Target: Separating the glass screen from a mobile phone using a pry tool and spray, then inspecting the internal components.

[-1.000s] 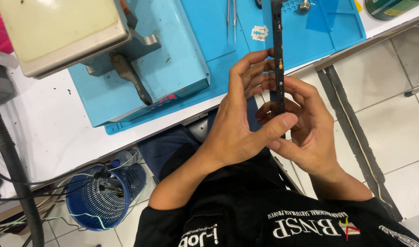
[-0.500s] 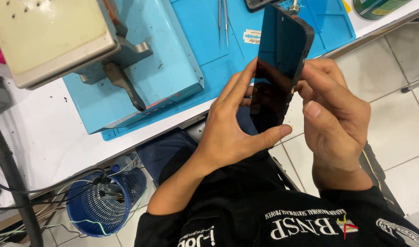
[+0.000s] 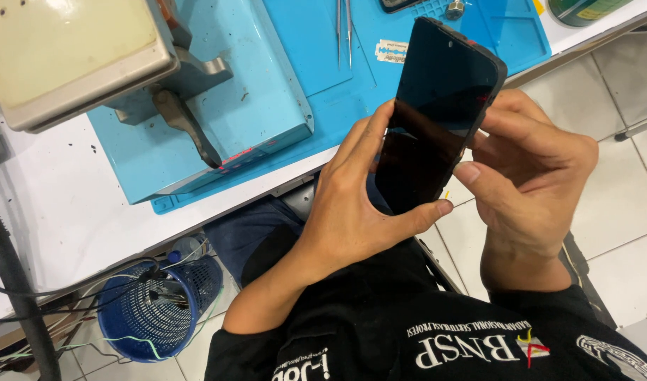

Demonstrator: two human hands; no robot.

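A black smartphone [image 3: 436, 116] with a dark screen is held upright in front of me, screen facing the camera. My left hand [image 3: 359, 204] grips its left edge and bottom, thumb stretched under the lower end. My right hand [image 3: 531, 166] wraps the right edge, thumb pressed near the lower right side. Both hands hover above my lap, just off the table's front edge.
A blue work mat [image 3: 316, 63] covers the white table [image 3: 55, 226]. On it stand a blue machine base [image 3: 239, 120] with a beige housing [image 3: 69, 56], tweezers [image 3: 343, 28] and a razor blade [image 3: 390, 51]. A blue mesh bin [image 3: 154, 310] with cables sits on the tiled floor.
The phone went from edge-on to screen facing me and tilted a little to the right. My hands shifted along its sides as it turned.
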